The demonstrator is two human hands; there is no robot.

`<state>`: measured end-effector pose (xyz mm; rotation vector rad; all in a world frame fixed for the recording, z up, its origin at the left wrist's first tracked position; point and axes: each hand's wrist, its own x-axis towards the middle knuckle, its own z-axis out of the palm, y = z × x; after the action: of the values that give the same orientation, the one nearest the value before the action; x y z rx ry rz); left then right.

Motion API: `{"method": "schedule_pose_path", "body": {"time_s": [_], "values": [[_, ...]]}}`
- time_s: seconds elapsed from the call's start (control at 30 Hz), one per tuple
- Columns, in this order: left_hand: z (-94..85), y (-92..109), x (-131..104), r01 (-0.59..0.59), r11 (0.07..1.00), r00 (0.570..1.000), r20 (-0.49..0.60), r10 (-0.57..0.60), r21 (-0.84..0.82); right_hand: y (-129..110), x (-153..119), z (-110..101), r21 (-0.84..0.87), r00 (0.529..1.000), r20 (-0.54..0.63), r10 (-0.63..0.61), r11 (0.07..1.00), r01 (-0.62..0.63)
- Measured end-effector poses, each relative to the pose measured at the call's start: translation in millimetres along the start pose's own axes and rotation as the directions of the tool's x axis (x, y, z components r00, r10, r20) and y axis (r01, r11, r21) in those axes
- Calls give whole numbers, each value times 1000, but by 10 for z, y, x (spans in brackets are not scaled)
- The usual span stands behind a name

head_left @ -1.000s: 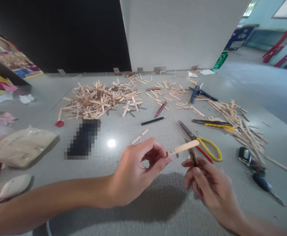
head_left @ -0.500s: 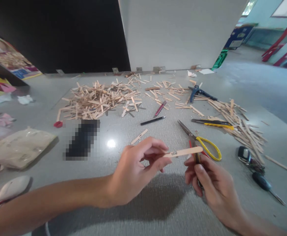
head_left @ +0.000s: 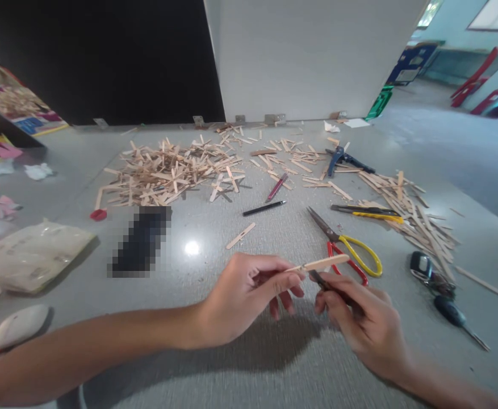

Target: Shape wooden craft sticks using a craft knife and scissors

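Note:
My left hand (head_left: pixel 249 295) pinches a popsicle stick (head_left: pixel 326 263) between thumb and fingers, its rounded end pointing right. A small cut-out shows in this stick close to my fingertips. Just below it, my right hand (head_left: pixel 359 318) is closed round a small craft knife (head_left: pixel 318 278), whose dark tip points up and left near the stick; the fingers cover most of its body. Another popsicle stick (head_left: pixel 241 235) with a slot in it lies on the table beyond my left hand. Scissors (head_left: pixel 331 232) with red and yellow handles lie behind my right hand.
A big pile of sticks (head_left: pixel 167 173) covers the back left, with more sticks (head_left: pixel 423 218) at the right. A black pen (head_left: pixel 264 208), a yellow-and-black cutter (head_left: pixel 368 212), blue pliers (head_left: pixel 338 161) and keys (head_left: pixel 421 266) lie about. A white-and-black panel (head_left: pixel 308 62) stands behind.
My right hand has turned the knife from upright to slanting left and brought its tip close under the stick. My left hand has shifted slightly and tilted the stick.

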<state>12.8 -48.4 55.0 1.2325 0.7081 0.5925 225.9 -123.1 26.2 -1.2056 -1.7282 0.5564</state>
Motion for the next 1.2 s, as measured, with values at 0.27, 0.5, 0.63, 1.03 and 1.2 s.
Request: {"method": "schedule_pose_path", "body": {"time_s": [0.27, 0.5, 0.63, 1.03, 1.2], "values": [[-56, -9, 66, 66, 997, 994, 90, -61, -46, -6, -28, -3, -7, 996, 21, 86, 996, -86], [-129, -80, 146, -98, 978, 995, 12, 97, 183, 6, 7, 33, -6, 988, -30, 151, 989, -151], [-124, -88, 174, -112, 977, 992, -33, 120, 183, 19, 11, 44, 10, 981, -36, 193, 981, -193], [-98, -174, 211, 61, 969, 997, -49, -51, 240, 6, 76, 65, 81, 934, -93, 344, 938, -338], [-148, -254, 269, 83, 989, 992, -104, -70, 126, 21, 87, 41, 155, 892, -155, 424, 902, -402]]}}
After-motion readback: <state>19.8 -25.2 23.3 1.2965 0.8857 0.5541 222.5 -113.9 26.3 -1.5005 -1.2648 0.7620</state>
